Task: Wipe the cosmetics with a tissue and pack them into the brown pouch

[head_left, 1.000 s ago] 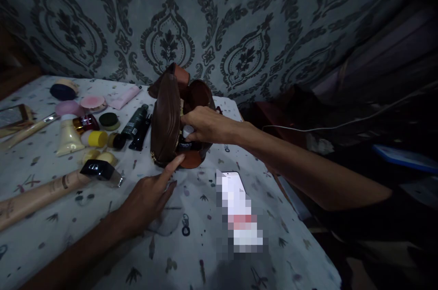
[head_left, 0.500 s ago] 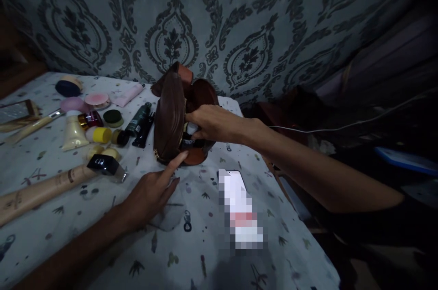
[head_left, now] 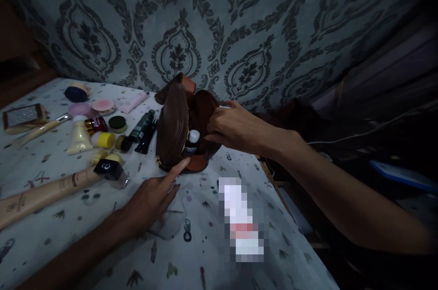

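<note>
Your right hand (head_left: 236,128) hovers open and empty beside the white-capped bottle (head_left: 193,137), so if your left hand's (head_left: 153,196) single fingertip slips, the upright brown pouch (head_left: 174,126) could tip over.

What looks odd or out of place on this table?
Nothing spilled or broken. The brown pouch stands open with a white-capped bottle upright inside, the left hand touching its base, the right hand at its mouth.
</note>
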`<state>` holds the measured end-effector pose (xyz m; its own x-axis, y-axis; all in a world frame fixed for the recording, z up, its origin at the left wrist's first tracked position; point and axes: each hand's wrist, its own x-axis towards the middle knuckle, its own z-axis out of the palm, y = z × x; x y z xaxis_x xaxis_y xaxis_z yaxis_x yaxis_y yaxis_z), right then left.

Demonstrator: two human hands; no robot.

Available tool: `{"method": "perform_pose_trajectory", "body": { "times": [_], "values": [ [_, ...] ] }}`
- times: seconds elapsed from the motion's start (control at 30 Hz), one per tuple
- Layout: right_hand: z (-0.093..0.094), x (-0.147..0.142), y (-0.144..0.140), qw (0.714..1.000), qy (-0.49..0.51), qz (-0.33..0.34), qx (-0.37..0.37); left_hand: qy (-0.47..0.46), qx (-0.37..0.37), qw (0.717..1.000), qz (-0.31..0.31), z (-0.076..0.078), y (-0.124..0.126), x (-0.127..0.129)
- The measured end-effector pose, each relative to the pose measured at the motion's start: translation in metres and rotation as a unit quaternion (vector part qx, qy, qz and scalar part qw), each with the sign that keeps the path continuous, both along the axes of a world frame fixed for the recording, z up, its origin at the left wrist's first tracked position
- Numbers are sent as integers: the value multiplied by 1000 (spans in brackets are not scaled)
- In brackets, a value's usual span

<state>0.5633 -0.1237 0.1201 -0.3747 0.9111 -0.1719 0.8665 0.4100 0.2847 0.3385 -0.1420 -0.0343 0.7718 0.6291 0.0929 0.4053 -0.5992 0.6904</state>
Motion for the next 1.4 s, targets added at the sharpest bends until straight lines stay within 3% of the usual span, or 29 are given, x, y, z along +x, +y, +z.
{"method": "perform_pose_trajectory", "body": {
  "times": [0.2,0.5,0.63,0.73,0.8,0.9,0.97,1.13,1.2,1.27,1.4],
  "values": [
    [-2,3,-11,999,37,0,4,-17,-6,1000,-5,3,0,-2],
    [-25,2,-27,995,87,51,-7,-7,10,1000,2,21,-10,-10],
    [-35,-3,-39,988,123,67,65,-43,35,998,-3,35,-21,-33],
    [-41,-21,-50,963,210,88,145,-73,44,995,55,46,-27,-58],
    [-48,-43,-57,937,296,106,151,-100,69,985,126,53,-27,-75],
    [-69,-85,-64,900,417,101,78,-139,105,950,259,60,-22,-95],
    [-90,-113,-62,877,478,52,19,-157,119,922,333,64,-16,-104],
    [-138,-166,-38,807,584,-66,-61,-175,147,889,396,67,-3,-114],
    [-147,-178,-30,791,600,-108,-60,-179,174,884,396,65,3,-114],
    [-150,-184,-26,793,591,-138,-51,-191,221,886,359,61,9,-111],
    [-154,-189,-34,772,623,-106,-62,-148,315,919,185,46,23,-101]
  ]
}}
